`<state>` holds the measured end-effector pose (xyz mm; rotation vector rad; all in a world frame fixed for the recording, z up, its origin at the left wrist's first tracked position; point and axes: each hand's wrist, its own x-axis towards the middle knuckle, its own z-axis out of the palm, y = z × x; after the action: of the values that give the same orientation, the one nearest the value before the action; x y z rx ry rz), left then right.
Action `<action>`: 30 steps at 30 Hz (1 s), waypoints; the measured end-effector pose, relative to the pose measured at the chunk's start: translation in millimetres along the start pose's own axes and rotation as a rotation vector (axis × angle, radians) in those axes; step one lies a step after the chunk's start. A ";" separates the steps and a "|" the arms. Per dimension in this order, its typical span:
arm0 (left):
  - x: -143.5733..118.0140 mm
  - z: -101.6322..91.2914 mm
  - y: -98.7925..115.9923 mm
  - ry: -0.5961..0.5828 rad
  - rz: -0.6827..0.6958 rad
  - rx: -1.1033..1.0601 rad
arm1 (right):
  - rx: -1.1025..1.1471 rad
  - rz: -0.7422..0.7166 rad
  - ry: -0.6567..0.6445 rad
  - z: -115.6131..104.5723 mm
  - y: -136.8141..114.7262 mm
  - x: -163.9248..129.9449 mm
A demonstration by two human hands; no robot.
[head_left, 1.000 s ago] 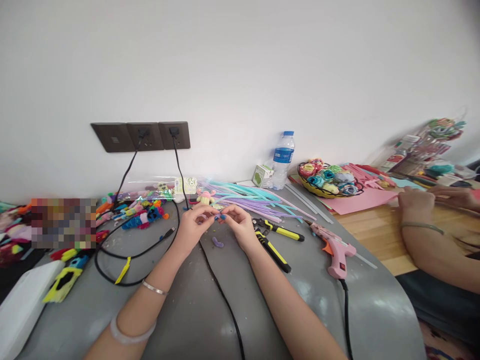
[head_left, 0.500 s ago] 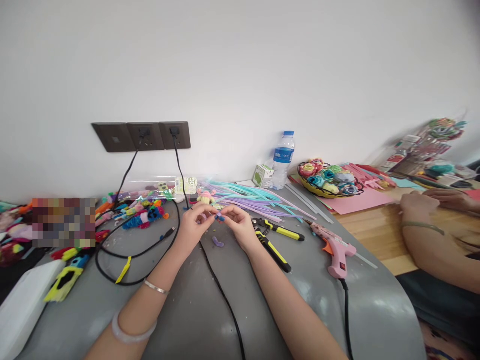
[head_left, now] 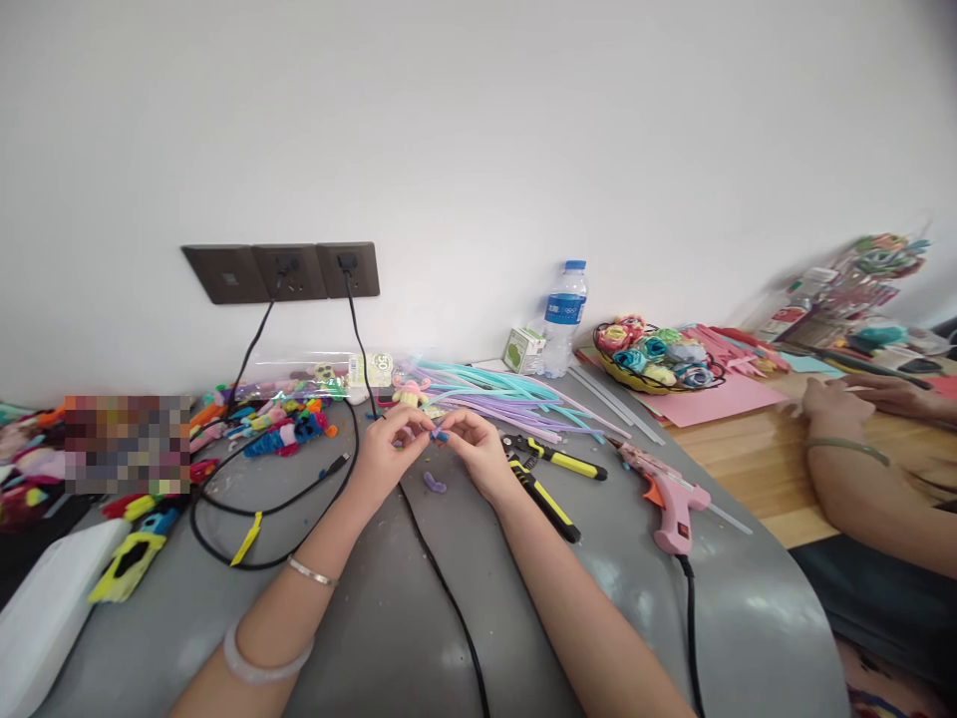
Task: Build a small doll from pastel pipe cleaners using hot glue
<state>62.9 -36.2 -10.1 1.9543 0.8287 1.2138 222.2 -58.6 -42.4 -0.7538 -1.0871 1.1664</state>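
Grey table [head_left: 389,618], pliers [head_left: 544,501] beside right hand [head_left: 479,455]

The number "50" stands sideways on the label [head_left: 381,369] of a clear bag [head_left: 299,369] beyond the left hand [head_left: 387,446]. White lettering on the bottle [head_left: 565,311], beyond the right hand [head_left: 478,451], is illegible.

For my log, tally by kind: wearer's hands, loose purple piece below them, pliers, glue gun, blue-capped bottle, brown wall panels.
Left hand, right hand: 2
Loose purple piece: 1
Pliers: 1
Glue gun: 1
Blue-capped bottle: 1
Brown wall panels: 3
Total: 9
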 end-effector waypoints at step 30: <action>0.2 -2.0 -4.4 0.017 0.175 0.095 | 0.010 -0.005 -0.011 -3.4 6.2 1.3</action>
<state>60.4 -33.1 -12.9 2.1330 0.7485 1.3140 223.3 -55.5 -48.8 -0.7372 -1.0911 1.1720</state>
